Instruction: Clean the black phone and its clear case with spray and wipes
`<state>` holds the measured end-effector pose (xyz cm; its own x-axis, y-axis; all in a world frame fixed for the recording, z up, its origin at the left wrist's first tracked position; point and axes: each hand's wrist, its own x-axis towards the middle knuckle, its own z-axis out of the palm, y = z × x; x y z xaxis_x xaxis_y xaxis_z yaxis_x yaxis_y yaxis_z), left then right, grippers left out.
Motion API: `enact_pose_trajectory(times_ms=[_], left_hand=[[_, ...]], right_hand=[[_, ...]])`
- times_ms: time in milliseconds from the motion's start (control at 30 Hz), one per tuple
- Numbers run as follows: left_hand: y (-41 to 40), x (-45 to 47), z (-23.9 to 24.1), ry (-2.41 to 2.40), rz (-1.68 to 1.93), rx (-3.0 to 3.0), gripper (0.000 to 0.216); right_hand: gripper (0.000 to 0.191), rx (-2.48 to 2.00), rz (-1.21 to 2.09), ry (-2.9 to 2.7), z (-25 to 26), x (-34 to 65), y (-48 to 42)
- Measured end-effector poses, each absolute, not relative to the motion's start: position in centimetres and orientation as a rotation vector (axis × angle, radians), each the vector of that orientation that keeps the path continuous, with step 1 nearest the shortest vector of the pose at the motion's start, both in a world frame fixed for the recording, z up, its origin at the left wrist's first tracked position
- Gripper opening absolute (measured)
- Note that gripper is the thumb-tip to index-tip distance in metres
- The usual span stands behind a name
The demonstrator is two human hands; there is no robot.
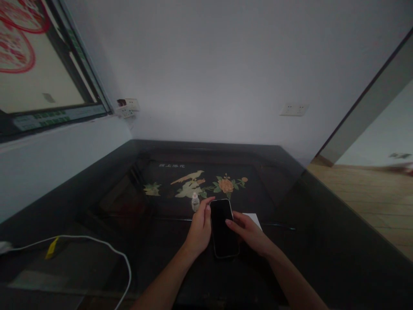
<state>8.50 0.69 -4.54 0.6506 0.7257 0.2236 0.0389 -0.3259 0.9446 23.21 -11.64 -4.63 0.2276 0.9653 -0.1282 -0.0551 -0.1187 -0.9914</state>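
Observation:
A smartphone point(224, 237) with a dark screen and a pale rim is held between both hands over the dark table. Along its left edge, my left hand point(200, 226) grips it, the thumb and a finger near the upper corner. From the right side my right hand point(248, 231) holds it too, its thumb over the screen's edge. Just beyond my left hand stands a small clear bottle point(195, 202) with a whitish cap. A white sheet or card point(253, 218) lies partly hidden behind my right hand.
The glossy black table point(106, 206) bears an inlaid bird-and-flower picture point(190, 183). At the left, a white cable point(97, 240) with a yellow tag point(51, 248) curves toward the front edge. A thin dark stick-like thing point(279, 225) lies at right. Wall sockets point(294, 110) sit beyond the table.

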Motion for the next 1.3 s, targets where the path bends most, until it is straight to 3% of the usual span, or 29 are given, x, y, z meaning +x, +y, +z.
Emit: enact_pose_trajectory(times_ms=[1300], left_hand=[[0.2,8.8,-4.4,0.527,0.794,1.550,0.043]], right_hand=[[0.044,-1.211,1.253,-0.886,-3.8,22.8,-12.1]])
